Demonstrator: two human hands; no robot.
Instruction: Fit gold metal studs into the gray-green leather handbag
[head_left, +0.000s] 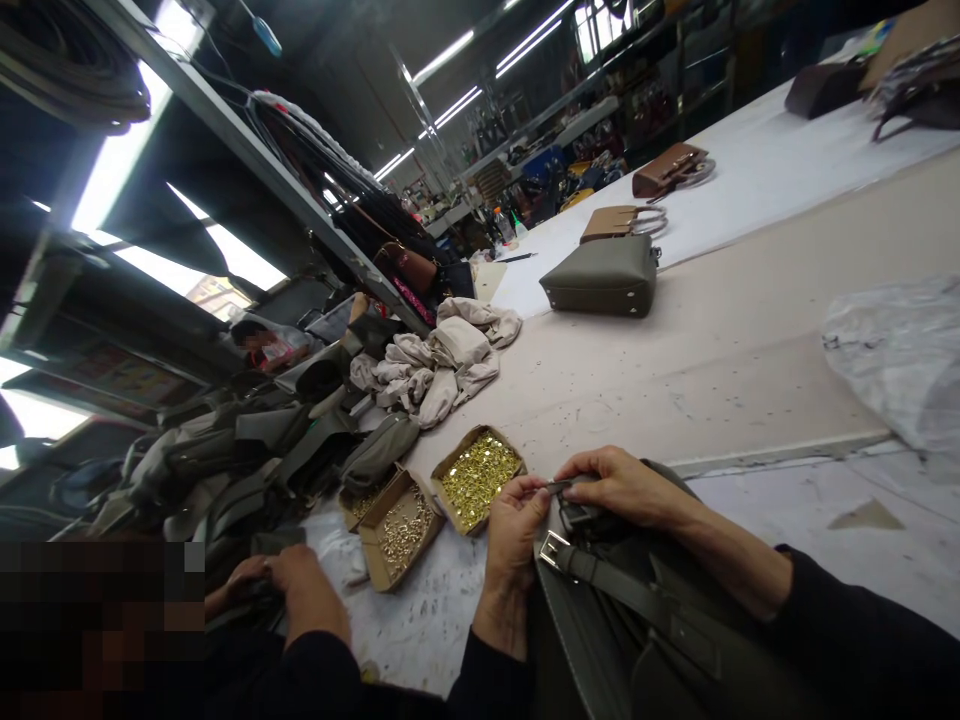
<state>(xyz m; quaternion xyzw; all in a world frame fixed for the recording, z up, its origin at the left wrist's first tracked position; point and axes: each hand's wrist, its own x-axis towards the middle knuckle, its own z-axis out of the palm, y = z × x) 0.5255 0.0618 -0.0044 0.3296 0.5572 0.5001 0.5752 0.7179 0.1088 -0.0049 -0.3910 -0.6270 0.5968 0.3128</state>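
A dark olive leather handbag (675, 640) lies in front of me, tilted, with a belt-like strap and a shiny metal buckle (555, 552) along its upper part. At its upper end, my left hand (511, 535) pinches a narrow strip of the bag between thumb and fingers. My right hand (622, 485) is closed on the same strip from the other side, its fingertips almost meeting the left ones. Any small part between the fingertips is too small to make out. Just beyond my left hand stands a cardboard box of gold-coloured fasteners (480, 478).
Beside it is a cardboard box (401, 530) of small copper-toned studs. A co-worker's hands (292, 580) work on dark material at left. Olive bag pieces (255, 450) and beige cloth (442, 360) are heaped behind. Finished handbags (604, 280) and plastic sheeting (907, 360) lie on the table.
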